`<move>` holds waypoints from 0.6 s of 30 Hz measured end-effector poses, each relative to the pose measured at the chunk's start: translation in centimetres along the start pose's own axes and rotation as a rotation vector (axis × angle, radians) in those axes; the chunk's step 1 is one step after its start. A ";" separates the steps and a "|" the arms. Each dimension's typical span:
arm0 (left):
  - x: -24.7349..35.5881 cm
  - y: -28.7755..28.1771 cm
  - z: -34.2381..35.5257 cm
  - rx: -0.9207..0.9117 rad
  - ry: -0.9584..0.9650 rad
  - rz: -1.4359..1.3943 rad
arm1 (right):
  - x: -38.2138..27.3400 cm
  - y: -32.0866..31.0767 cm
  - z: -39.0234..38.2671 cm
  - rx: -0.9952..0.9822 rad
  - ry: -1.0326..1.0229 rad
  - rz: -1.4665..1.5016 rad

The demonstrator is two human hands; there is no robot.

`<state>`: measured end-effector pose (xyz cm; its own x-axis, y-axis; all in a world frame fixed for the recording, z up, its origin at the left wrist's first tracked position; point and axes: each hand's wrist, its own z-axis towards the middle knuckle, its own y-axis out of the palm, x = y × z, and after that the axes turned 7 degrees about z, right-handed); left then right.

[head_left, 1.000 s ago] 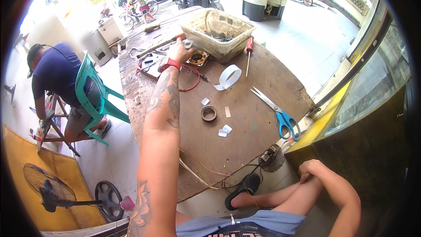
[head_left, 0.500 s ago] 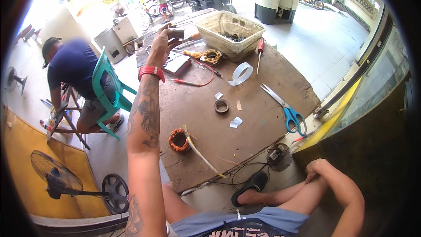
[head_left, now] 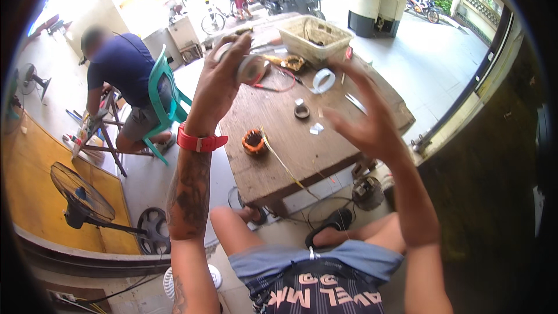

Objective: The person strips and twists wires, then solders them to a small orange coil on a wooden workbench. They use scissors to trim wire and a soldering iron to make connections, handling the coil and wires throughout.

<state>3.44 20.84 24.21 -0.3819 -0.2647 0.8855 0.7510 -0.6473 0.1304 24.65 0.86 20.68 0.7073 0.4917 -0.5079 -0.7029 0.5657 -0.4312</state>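
Observation:
My left hand (head_left: 218, 78), with a red watch on its wrist, is raised over the table's left side and closed around a small silvery, spool-like cylinder (head_left: 251, 70). Motion blurs that cylinder's details. Above the right part of the table, my right hand (head_left: 372, 122) hangs with fingers spread and nothing in it. Beneath and between them lie a dark ring (head_left: 301, 111), small white pieces (head_left: 317, 128) and a loop of translucent white strip (head_left: 322, 81). An orange-wound motor stator (head_left: 254, 143) with pale leads sits at the near left of the tabletop.
A dirty white plastic tub (head_left: 311, 38) stands at the table's (head_left: 302, 163) far end, near a second yellowish stator (head_left: 293, 63). Scissors (head_left: 356, 103) are partly hidden by my right hand. A person sits in a green chair (head_left: 165, 99) at left, behind a standing fan (head_left: 84, 195).
My right hand has risen from my knee to above the table, its fingers spreading. My left hand has come nearer with the cylinder. The view has shifted, so the scene sits differently.

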 end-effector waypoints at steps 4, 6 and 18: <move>2.4 2.4 -4.5 -0.262 0.007 0.125 | -0.5 6.6 3.2 -0.415 0.121 0.411; 4.5 1.1 -5.7 -0.334 0.037 0.413 | 0.2 6.7 2.7 -0.630 0.389 0.845; -3.6 -0.1 -22.0 -0.549 -0.293 0.284 | -1.1 4.7 -5.7 -0.583 -0.032 0.213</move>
<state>-7.12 6.10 11.17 0.0096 -0.3233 0.9463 0.3893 -0.8704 -0.3013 20.18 -0.79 14.95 0.5424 0.5786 -0.6091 -0.7482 0.0030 -0.6635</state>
